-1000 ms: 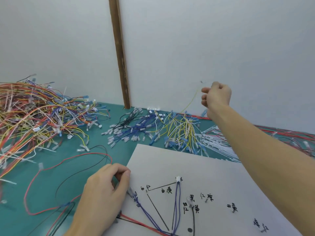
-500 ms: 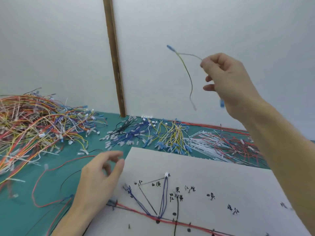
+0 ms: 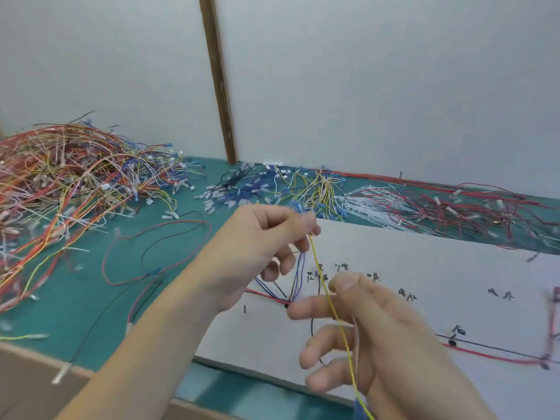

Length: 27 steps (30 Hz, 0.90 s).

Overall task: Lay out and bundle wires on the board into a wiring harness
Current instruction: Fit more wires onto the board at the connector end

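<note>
Sorting of stock noted along the left edge of the green tabletop [image 3: 91, 298]: large mixed wire heap [image 3: 66, 183], loose and tangled. Loose red wire [image 3: 121, 237] and black wire [image 3: 151, 247] lying between heap and board. Smaller sorted piles along the far edge: blue-and-black pile [image 3: 239, 189], yellow pile [image 3: 321, 186], white pile [image 3: 372, 204], red pile [image 3: 472, 207].

Left hand [image 3: 260, 247] raised over the near-left part of the white board [image 3: 424, 268], fingertips pinched on the upper end of a single yellow wire [image 3: 321, 277]. Right hand [image 3: 372, 331] close beside and below, thumb and forefinger closed lightly on the same wire further down, remaining fingers spread. Wire stretched between both hands, lower end running out of view at the bottom edge.

Board already carrying routed red, blue and black runs [image 3: 291, 286] meeting at a marked node, with handwritten labels beside the branches.

Step judged: straightening one yellow wire before placement. Next move likely requiring matching to the yellow-labelled branch, lowering onto the board, and seating along the drawn route without disturbing laid runs.
</note>
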Each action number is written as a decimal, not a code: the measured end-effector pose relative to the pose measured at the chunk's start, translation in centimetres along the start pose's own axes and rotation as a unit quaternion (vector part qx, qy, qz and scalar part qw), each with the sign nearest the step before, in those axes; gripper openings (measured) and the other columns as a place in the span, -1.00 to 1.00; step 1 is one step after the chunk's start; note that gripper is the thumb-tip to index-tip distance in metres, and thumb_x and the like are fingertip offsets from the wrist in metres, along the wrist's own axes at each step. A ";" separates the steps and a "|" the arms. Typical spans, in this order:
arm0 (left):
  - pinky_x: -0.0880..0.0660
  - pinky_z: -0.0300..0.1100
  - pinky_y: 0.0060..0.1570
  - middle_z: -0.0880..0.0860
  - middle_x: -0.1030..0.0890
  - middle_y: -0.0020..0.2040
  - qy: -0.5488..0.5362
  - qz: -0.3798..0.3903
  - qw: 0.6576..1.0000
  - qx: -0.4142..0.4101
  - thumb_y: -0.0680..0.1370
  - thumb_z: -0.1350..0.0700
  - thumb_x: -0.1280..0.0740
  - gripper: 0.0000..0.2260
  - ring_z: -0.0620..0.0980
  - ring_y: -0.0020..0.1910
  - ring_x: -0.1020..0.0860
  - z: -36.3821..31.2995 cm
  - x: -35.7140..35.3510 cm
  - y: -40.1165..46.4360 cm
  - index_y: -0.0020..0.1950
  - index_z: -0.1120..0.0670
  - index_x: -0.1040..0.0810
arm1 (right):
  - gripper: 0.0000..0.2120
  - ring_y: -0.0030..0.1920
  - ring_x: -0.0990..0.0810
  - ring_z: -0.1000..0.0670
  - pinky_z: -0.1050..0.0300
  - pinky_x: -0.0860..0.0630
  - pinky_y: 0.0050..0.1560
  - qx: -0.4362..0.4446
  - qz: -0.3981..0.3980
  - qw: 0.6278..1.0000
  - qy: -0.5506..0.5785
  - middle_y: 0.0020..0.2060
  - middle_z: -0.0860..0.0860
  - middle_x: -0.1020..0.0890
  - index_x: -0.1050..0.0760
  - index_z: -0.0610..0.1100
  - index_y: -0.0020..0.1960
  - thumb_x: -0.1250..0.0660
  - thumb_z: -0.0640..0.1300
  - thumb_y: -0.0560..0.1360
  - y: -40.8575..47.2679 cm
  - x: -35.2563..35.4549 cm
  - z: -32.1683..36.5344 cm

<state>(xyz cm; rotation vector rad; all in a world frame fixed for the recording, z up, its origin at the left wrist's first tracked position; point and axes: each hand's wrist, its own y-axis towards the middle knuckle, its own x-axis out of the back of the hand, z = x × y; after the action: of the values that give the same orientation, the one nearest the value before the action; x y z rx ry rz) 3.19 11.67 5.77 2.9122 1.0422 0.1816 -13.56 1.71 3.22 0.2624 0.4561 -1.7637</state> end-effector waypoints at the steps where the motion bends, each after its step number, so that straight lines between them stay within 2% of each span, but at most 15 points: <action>1: -0.30 -0.30 -0.53 -0.02 -0.60 -0.25 0.003 0.012 1.000 0.015 0.59 -0.01 -0.44 -0.81 -0.07 -0.45 -0.47 0.8 0.0 0.3 -0.08 0.09 -0.73 | -0.79 -0.41 -0.64 -0.23 0.01 -0.59 -0.46 -0.012 -0.033 0.999 0.028 -0.13 -0.30 -0.70 -0.53 -0.19 0.04 -0.29 -0.04 0.60 -0.2 -0.3 -0.6; 3: -0.38 -0.28 -0.50 0.01 -0.64 -0.20 0.007 0.018 0.999 0.047 0.58 0.07 -0.46 -0.85 -0.07 -0.39 -0.52 1.9 0.4 1.3 -0.02 0.15 -0.72 | -0.89 -0.58 -0.52 -0.15 0.12 -0.48 -0.60 -0.022 -0.104 0.994 0.013 -0.25 -0.29 -0.67 -0.44 -0.21 0.10 -0.26 -0.17 0.64 -0.1 -0.7 -2.2; 5: -0.46 -0.26 -0.46 0.06 -0.67 -0.16 0.011 0.024 0.996 0.081 0.57 0.17 -0.47 -0.88 -0.05 -0.35 -0.57 2.5 0.9 2.7 0.01 0.21 -0.71 | -0.93 -0.59 -0.50 -0.13 0.11 -0.49 -0.59 -0.011 -0.128 0.991 -0.035 -0.31 -0.25 -0.67 -0.41 -0.22 0.14 -0.20 -0.24 0.68 -0.1 -0.8 -3.3; 9: -0.56 -0.22 -0.40 0.09 -0.67 -0.19 0.032 0.016 0.991 0.129 0.59 0.27 -0.42 -0.91 0.00 -0.32 -0.64 3.4 1.9 5.1 0.07 0.26 -0.66 | -0.89 -0.36 -0.68 -0.17 -0.11 -0.63 -0.20 -0.020 -0.134 0.987 -0.081 -0.22 -0.19 -0.74 -0.41 -0.16 0.17 -0.12 -0.24 0.71 0.8 -0.6 -3.4; 10: -0.57 -0.20 -0.39 0.08 -0.66 -0.21 0.038 0.006 0.990 0.135 0.60 0.26 -0.42 -0.91 0.02 -0.33 -0.65 3.6 2.2 5.6 0.06 0.26 -0.65 | -0.89 -0.35 -0.69 -0.18 -0.16 -0.64 -0.19 -0.028 -0.126 0.989 -0.071 -0.22 -0.19 -0.74 -0.41 -0.16 0.17 -0.13 -0.25 0.71 0.9 -0.7 -3.4; 12: -0.58 -0.19 -0.39 0.11 -0.65 -0.23 0.073 -0.016 0.986 0.146 0.59 0.26 -0.43 -0.92 0.05 -0.33 -0.67 3.9 2.9 6.6 0.04 0.26 -0.65 | -0.89 -0.40 -0.65 -0.22 -0.11 -0.65 -0.37 -0.045 -0.102 0.993 -0.043 -0.21 -0.22 -0.72 -0.40 -0.16 0.19 -0.14 -0.25 0.70 0.9 -1.2 -3.1; 14: -0.55 -0.21 -0.43 0.15 -0.66 -0.24 0.130 -0.025 0.979 0.153 0.58 0.27 -0.42 -0.92 0.04 -0.37 -0.67 4.3 3.3 7.2 0.03 0.28 -0.64 | -0.89 -0.43 -0.64 -0.22 -0.01 -0.61 -0.46 -0.054 -0.096 0.993 -0.038 -0.21 -0.21 -0.73 -0.38 -0.13 0.21 -0.13 -0.22 0.71 1.2 -1.4 -3.1; 16: -0.54 -0.21 -0.46 0.16 -0.66 -0.27 0.166 -0.021 0.973 0.158 0.58 0.27 -0.41 -0.91 0.04 -0.40 -0.67 4.8 3.3 7.6 0.02 0.31 -0.63 | -0.88 -0.47 -0.61 -0.21 0.03 -0.59 -0.50 -0.060 -0.095 0.993 -0.027 -0.26 -0.17 -0.72 -0.39 -0.13 0.22 -0.15 -0.21 0.71 1.5 -1.6 -3.1; 19: -0.53 -0.22 -0.48 0.14 -0.66 -0.31 0.160 -0.021 0.972 0.173 0.58 0.25 -0.42 -0.91 0.05 -0.37 -0.69 5.6 3.3 8.1 -0.05 0.28 -0.63 | -0.87 -0.53 -0.55 -0.18 0.03 -0.56 -0.56 -0.073 -0.113 0.991 -0.006 -0.36 -0.16 -0.65 -0.44 -0.18 0.21 -0.18 -0.23 0.70 1.9 -1.6 -3.1; 23: -0.49 -0.26 -0.49 0.18 -0.70 -0.28 0.172 -0.025 0.968 0.183 0.54 0.25 -0.47 -0.93 0.02 -0.38 -0.67 6.0 3.5 8.5 -0.10 0.26 -0.68 | -0.87 -0.54 -0.55 -0.17 0.06 -0.55 -0.58 -0.088 -0.111 0.990 0.018 -0.32 -0.20 -0.67 -0.48 -0.23 0.19 -0.24 -0.21 0.68 1.9 -1.4 -3.0; 27: -0.47 -0.27 -0.52 0.19 -0.72 -0.26 0.213 -0.027 0.958 0.191 0.49 0.23 -0.52 -0.93 0.02 -0.39 -0.66 6.1 3.4 8.7 -0.13 0.24 -0.70 | -0.70 -0.53 -0.55 -0.16 0.10 -0.55 -0.55 -0.116 -0.101 0.988 0.019 -0.23 -0.21 -0.71 -0.48 -0.33 0.14 -0.36 -0.07 0.62 2.0 -1.1 -2.8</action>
<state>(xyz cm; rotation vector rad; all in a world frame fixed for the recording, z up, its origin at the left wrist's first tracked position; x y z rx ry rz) 12.02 7.13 0.73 3.2680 1.3439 0.7075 -11.57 3.54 0.85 0.0868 0.7300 -1.8852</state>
